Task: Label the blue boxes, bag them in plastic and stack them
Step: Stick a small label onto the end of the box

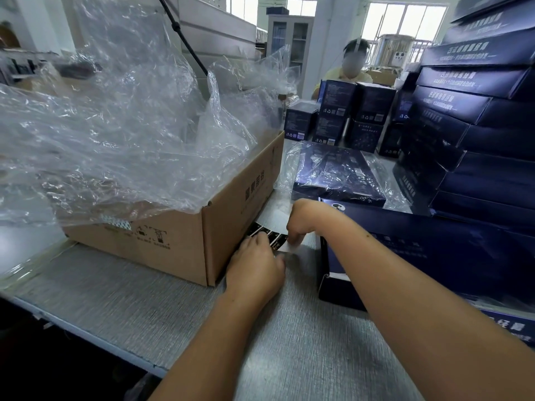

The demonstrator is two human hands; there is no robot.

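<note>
Peeling a label.
The left hand (254,264) presses the label strip (262,231) flat on the table (144,299), fingers straight. The right hand (301,221) has its grip pinched on the strip's white end. The blue box (434,250) lies at 3 o'clock; I think the label goes there next.

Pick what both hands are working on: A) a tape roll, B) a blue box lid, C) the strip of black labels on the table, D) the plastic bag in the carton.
C: the left hand presses the strip of black labels flat on the table, and the right hand pinches its white edge.
</note>
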